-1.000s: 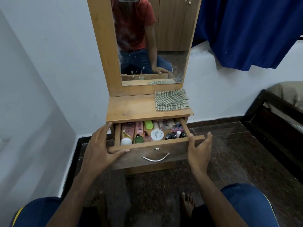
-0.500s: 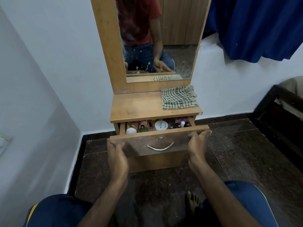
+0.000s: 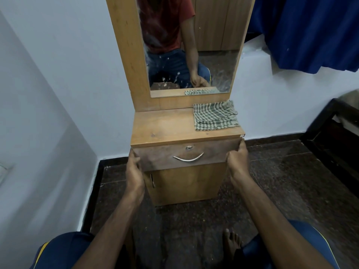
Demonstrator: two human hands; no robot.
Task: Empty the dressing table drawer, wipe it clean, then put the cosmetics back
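The left hand (image 3: 134, 169) wraps the left end of the drawer front (image 3: 186, 156), fingers curled round the panel's edge with the thumb side toward the camera. The right hand (image 3: 238, 158) does the same at the right end, fingers hooked over the upper right corner and the palm against the side edge. Holding both ends rather than the curved metal handle (image 3: 188, 158) in the middle likely keeps the drawer square on its runners, so it slides without jamming.

The drawer front sits almost flush under the front edge of the counter (image 3: 174, 129), so the drawer is shut or all but shut, and nothing inside it can be seen. The cosmetics are not visible anywhere; whether they lie inside cannot be told from this view. A small round lock (image 3: 188, 148) sits just above the handle. Below the drawer is a cabinet door (image 3: 184, 183), closed.

On the counter's back right corner lies a folded green-checked cloth (image 3: 215, 116), one edge close to the mirror frame; it looks like the wiping rag, kept within reach but clear of the drawer's path. The rest of the counter top shows only scuffed wood. The mirror (image 3: 190, 45) stands along the back edge and reflects a person crouched before the unit. Dark stone floor (image 3: 272, 181) surrounds the base.
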